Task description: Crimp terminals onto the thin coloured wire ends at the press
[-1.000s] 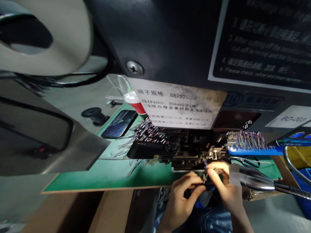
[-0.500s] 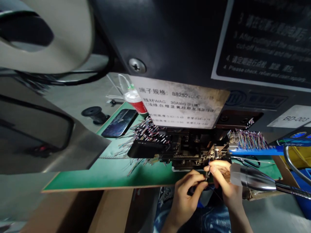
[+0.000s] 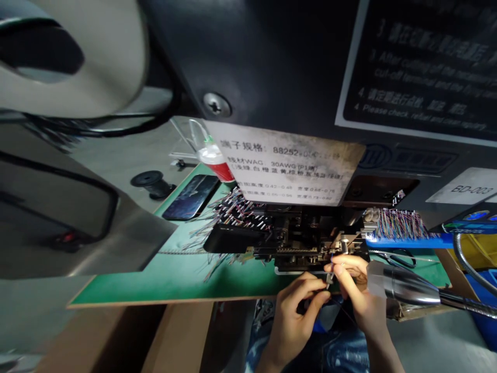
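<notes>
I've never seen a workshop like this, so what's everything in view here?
Terminal crimping machine: 1, black, centre and top.
Paper spec sheet: 1, stained white, on the machine front.
Instruction plate: 1, black, upper right.
BD-003 label: 1, white, right side of the machine.
Work board: 1, green, under the machine.
Smartphone: 1, dark, on the board, left of the machine.
Plastic cup: 1, red and clear, beside the phone.
Spool: 1, black, left of the phone.
Cut wires: many, multicoloured, left of the machine.
Wire holder: 1, blue, right, bristling with wires.
Scissors: 1 pair, black handles, right on the board.
Gooseneck lamp: 1, chrome, lower right.
Small metal piece: 1, silver, between the hands.
Left hand: 1, fingertips beside the piece.
Right hand: 1, pinching the piece.
</notes>
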`<action>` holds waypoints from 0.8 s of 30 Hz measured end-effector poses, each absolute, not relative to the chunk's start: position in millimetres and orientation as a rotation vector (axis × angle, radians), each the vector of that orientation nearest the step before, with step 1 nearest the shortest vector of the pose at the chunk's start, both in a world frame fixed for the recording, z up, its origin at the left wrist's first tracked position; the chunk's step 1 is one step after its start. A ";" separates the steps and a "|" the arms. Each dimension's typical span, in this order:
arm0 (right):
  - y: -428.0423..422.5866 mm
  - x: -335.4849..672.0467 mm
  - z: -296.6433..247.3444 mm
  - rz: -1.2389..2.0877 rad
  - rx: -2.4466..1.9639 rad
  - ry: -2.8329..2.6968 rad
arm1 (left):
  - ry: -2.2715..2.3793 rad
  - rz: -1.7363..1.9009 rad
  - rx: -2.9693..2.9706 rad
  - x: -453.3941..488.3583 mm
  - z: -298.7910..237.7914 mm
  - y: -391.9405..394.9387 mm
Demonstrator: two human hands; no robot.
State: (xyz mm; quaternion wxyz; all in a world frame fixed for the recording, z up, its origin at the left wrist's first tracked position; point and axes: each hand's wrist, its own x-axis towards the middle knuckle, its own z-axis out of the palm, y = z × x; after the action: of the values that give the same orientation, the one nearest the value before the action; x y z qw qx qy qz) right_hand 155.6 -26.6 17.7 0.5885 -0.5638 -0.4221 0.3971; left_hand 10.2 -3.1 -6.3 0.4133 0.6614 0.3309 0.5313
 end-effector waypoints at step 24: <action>-23.3 160.2 20.6 0.963 -1.318 -0.987 | 0.810 1.249 1.579 6.7 -6.5 -3.1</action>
State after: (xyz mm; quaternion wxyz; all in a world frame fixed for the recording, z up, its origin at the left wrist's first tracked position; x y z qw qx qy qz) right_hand 160.2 -23.3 20.6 0.5787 -0.5635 -0.4220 0.4116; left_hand 6.7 -3.1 -6.5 0.4671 0.6434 0.3300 0.5089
